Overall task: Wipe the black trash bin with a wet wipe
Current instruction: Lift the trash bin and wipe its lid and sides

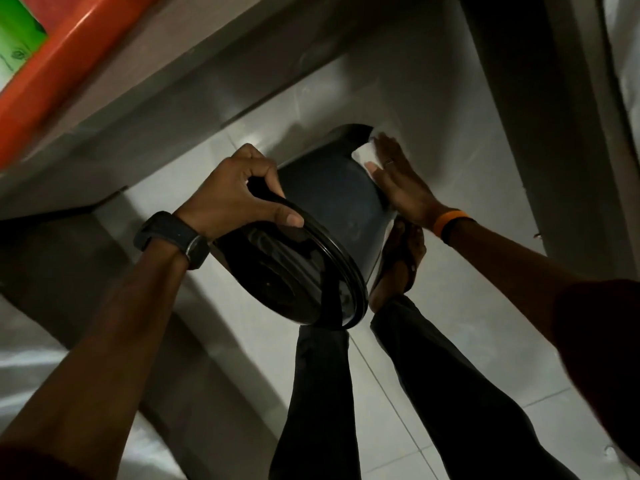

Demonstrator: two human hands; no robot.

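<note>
The black trash bin [332,202] is tilted off the floor, its glossy lid end toward me and its base pointing away. My left hand [239,188] grips the bin's rim at the lid, fingers curled over the edge. My right hand [398,181] lies flat against the bin's right side near the base, pressing a white wet wipe [363,154] onto it. Only a corner of the wipe shows past my fingers.
My legs in dark trousers and a sandalled foot [401,261] stand on the pale tiled floor [450,323] under the bin. An orange-edged shelf [52,71] with a green item is at upper left. A grey ledge [173,109] runs behind the bin.
</note>
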